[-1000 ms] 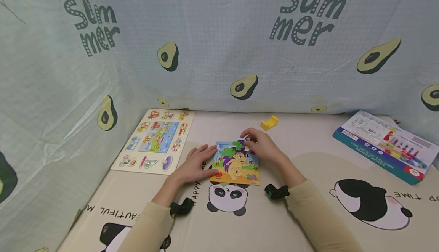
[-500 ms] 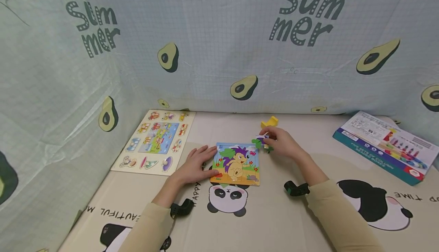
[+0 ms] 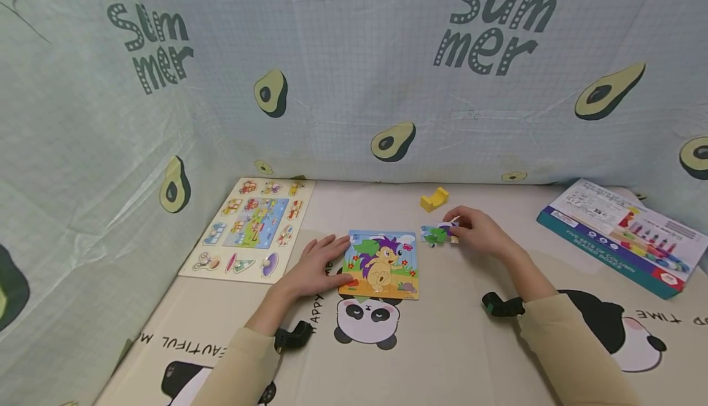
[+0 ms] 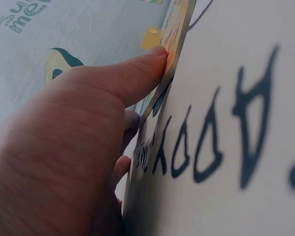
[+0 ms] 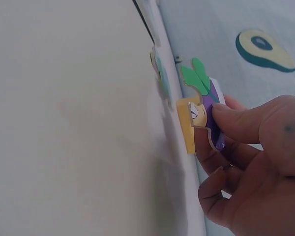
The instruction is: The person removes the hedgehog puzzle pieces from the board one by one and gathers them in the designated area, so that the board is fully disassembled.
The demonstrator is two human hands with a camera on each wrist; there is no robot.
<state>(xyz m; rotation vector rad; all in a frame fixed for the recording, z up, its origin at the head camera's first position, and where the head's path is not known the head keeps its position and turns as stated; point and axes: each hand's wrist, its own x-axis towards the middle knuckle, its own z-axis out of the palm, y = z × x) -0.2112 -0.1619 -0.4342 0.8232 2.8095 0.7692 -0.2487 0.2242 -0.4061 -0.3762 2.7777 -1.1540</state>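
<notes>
A square hedgehog jigsaw puzzle (image 3: 381,268) lies on the mat in the middle of the head view. My left hand (image 3: 316,268) rests at its left side with extended fingers, the thumb touching its lower left edge; the left wrist view shows that thumb against the puzzle's edge (image 4: 176,46). To the right, my right hand (image 3: 480,233) pinches a purple and green puzzle piece (image 5: 214,105) between thumb and fingers, with part of a face printed on it. Just left of it, another blue-green puzzle piece (image 3: 428,234) appears to lie on the mat, partly overlapped in the head view.
A yellow curved block (image 3: 434,199) stands behind the right hand. A peg puzzle board (image 3: 287,234) with vehicle pictures lies at the left. At the right is a boxed bead set (image 3: 619,234). An avocado-print curtain (image 3: 332,129) bounds the back and left.
My right hand has lifted from the puzzle's upper right corner and moved right with a puzzle piece, uncovering the hedgehog's head. The blue-green piece has come into view. The left hand stays in place.
</notes>
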